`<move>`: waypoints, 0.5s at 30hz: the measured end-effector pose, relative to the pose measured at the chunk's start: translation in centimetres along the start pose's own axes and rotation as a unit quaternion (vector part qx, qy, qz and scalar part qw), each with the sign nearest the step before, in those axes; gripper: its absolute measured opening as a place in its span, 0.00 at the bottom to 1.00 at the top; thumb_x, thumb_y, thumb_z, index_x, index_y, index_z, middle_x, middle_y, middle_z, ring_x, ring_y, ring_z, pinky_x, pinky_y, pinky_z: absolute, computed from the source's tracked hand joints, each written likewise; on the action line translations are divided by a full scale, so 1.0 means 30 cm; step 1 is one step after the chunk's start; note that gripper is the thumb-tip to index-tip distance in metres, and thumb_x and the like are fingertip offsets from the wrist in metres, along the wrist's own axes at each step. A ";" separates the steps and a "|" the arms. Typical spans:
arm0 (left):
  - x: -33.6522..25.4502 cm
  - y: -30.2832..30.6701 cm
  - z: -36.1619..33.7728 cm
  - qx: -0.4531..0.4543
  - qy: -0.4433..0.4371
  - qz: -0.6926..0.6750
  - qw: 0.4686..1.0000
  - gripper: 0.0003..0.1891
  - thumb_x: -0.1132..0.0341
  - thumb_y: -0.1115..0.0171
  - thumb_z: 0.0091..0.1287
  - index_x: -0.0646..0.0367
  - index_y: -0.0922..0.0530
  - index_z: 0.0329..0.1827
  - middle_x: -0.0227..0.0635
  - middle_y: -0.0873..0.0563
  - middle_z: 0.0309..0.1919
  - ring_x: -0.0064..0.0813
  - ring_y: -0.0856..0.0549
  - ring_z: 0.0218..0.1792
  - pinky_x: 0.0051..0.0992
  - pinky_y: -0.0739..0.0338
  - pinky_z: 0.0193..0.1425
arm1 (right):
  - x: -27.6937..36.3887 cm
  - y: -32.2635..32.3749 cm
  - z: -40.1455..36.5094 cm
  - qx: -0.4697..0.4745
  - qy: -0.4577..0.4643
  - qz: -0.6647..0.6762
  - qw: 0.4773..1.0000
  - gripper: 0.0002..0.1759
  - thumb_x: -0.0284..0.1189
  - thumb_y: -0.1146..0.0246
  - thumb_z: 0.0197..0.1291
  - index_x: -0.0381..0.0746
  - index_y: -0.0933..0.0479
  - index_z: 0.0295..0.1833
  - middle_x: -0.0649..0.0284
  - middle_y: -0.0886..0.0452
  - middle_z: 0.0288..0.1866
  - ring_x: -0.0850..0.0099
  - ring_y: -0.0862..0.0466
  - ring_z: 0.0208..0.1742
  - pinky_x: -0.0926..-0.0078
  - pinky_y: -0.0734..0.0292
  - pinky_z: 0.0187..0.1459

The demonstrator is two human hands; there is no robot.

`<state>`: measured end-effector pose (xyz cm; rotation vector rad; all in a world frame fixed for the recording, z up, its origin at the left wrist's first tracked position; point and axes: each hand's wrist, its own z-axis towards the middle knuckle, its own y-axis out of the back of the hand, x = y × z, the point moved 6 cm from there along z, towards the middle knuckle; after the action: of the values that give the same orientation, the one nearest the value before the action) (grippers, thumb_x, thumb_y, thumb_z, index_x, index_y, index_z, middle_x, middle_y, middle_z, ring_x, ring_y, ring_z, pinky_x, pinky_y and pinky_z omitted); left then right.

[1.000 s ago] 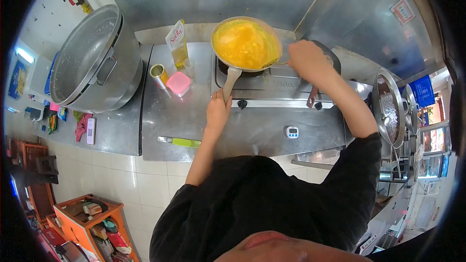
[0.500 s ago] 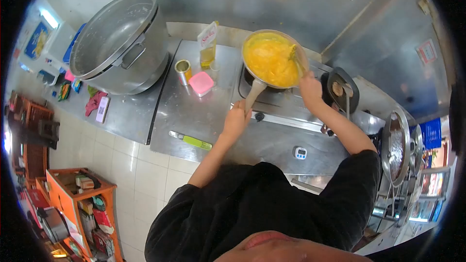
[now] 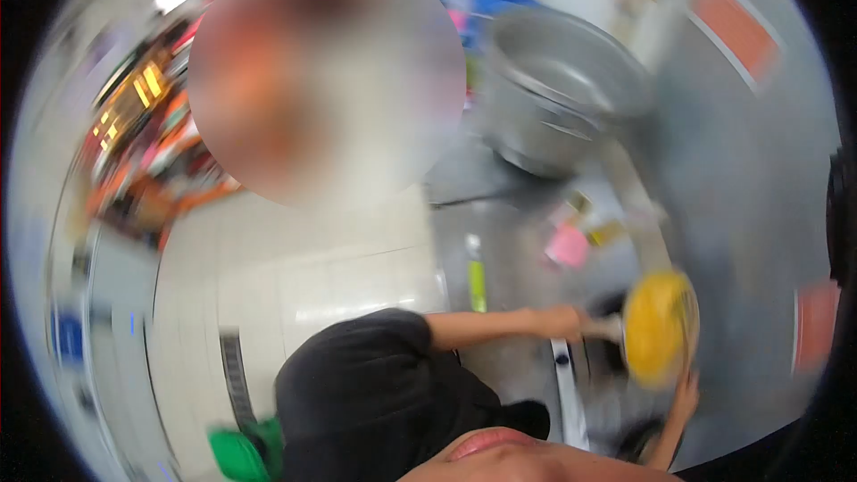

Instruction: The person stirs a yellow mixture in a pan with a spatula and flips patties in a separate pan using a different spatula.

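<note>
A pan of yellow food [image 3: 656,328] is over the stove at the right. My left hand [image 3: 558,323] is closed round its pale handle [image 3: 603,328]. At the pan's far right side, my right hand [image 3: 686,395] is closed on a utensil, blurred by motion, that reaches into the yellow food. Beyond the pan lie a pink-lidded container [image 3: 568,246] and a yellow packet [image 3: 606,234], with a can [image 3: 578,206] near them.
A large metal pot [image 3: 544,129] stands on the counter at the upper middle. A green-handled tool [image 3: 477,284] lies near the counter edge. A dark pan [image 3: 641,439] is by my right forearm. Orange shelving and a green object [image 3: 239,453] are at the left.
The view has swung round to the left, with much blur. The pan now appears lower and farther right, with my left hand still on its handle and my right hand still at its far side.
</note>
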<state>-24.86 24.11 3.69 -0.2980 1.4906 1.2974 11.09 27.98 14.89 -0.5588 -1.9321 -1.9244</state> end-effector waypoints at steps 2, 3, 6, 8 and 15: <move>0.107 -0.075 0.045 -0.069 -0.033 0.071 0.995 0.15 0.61 0.36 0.51 0.66 0.23 0.33 0.52 0.19 0.31 0.51 0.19 0.36 0.44 0.25 0.42 | -0.390 -0.075 0.243 -0.004 0.304 -0.360 0.882 0.26 0.42 0.48 0.68 0.28 0.27 0.56 0.43 0.19 0.43 0.54 0.18 0.46 0.64 0.26 0.47; 0.100 -0.052 0.036 -0.088 -0.056 0.087 0.991 0.16 0.61 0.35 0.51 0.66 0.23 0.32 0.51 0.19 0.31 0.51 0.19 0.36 0.44 0.25 0.42 | -0.331 -0.052 0.248 -0.002 0.294 -0.388 0.874 0.26 0.41 0.48 0.67 0.29 0.27 0.57 0.43 0.19 0.43 0.54 0.18 0.46 0.64 0.26 0.46; 0.064 -0.051 0.061 -0.097 -0.093 0.099 0.986 0.16 0.61 0.34 0.50 0.66 0.23 0.32 0.51 0.19 0.31 0.52 0.19 0.37 0.44 0.26 0.42 | -0.140 -0.040 0.184 0.014 0.267 -0.412 0.871 0.24 0.40 0.46 0.66 0.31 0.28 0.58 0.45 0.19 0.42 0.55 0.18 0.44 0.64 0.25 0.44; 0.084 -0.044 0.054 -0.089 -0.108 0.088 0.986 0.16 0.61 0.33 0.50 0.66 0.23 0.32 0.51 0.19 0.31 0.52 0.19 0.37 0.44 0.26 0.42 | -0.085 -0.034 0.177 0.024 0.280 -0.426 0.860 0.24 0.39 0.46 0.66 0.32 0.28 0.58 0.46 0.19 0.41 0.55 0.18 0.43 0.64 0.25 0.43; 0.075 -0.066 0.048 -0.076 -0.095 0.093 0.988 0.16 0.60 0.32 0.50 0.66 0.23 0.32 0.50 0.18 0.30 0.52 0.19 0.36 0.44 0.26 0.41 | -0.005 -0.035 0.191 0.059 0.353 -0.433 0.827 0.22 0.35 0.43 0.64 0.36 0.29 0.60 0.49 0.19 0.38 0.56 0.18 0.40 0.64 0.24 0.40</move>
<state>-23.45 25.52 1.03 -0.1300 1.2847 1.5477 10.82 33.69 13.84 1.1294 -1.8509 -1.9726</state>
